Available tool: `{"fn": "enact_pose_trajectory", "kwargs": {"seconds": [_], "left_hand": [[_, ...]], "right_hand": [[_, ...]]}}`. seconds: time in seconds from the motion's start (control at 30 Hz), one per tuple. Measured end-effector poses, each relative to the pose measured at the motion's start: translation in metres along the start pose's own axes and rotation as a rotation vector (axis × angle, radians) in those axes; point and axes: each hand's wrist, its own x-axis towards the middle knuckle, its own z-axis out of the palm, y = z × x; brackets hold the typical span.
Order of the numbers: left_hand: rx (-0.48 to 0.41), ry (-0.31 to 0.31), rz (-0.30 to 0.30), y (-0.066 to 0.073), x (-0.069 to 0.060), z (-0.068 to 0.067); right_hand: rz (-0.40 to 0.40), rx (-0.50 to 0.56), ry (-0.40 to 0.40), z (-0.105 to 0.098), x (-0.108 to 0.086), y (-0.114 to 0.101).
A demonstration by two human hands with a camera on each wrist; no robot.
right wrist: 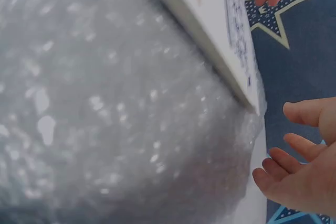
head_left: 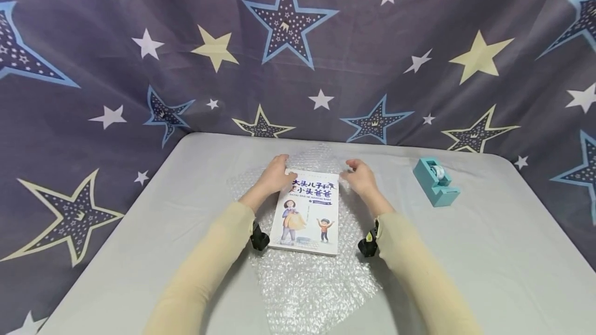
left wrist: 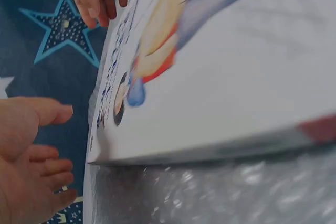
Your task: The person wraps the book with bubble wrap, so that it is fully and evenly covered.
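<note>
A left hand (head_left: 272,177) and right hand (head_left: 362,180), loosely spread, empty, flank a book (head_left: 308,216) best kept centred on bubble wrap (head_left: 312,288).

The closed white book (head_left: 304,221), blue-titled with two drawn figures, lies flat, cover up, its top toward the table's (head_left: 503,262) far edge. Beneath it, clear bubble wrap (head_left: 316,283) spreads out, one corner near that edge.
</note>
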Motion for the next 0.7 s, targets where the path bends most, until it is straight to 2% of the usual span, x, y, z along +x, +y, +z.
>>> {"fn": "enact_pose_trajectory", "kwargs": {"seconds": [0.17,0.27,0.4,0.57,0.7], "left_hand": [[-0.009,-0.001,0.015,-0.003,0.012,-0.003],[-0.01,-0.012,-0.012,-0.001,0.018,-0.004],[0.034,-0.021,-0.037,0.0,0.025,-0.002],[0.095,-0.011,-0.078,-0.007,0.03,0.0],[0.062,-0.007,-0.132,-0.015,0.033,0.001]], "right_hand": [[0.022,0.024,-0.049,0.004,0.003,-0.004],[0.028,0.0,-0.047,0.006,0.006,-0.006],[0.019,-0.016,-0.035,0.008,0.009,-0.007],[0.033,0.013,-0.029,0.009,0.012,-0.009],[0.071,0.045,-0.033,0.01,0.013,-0.009]]}}
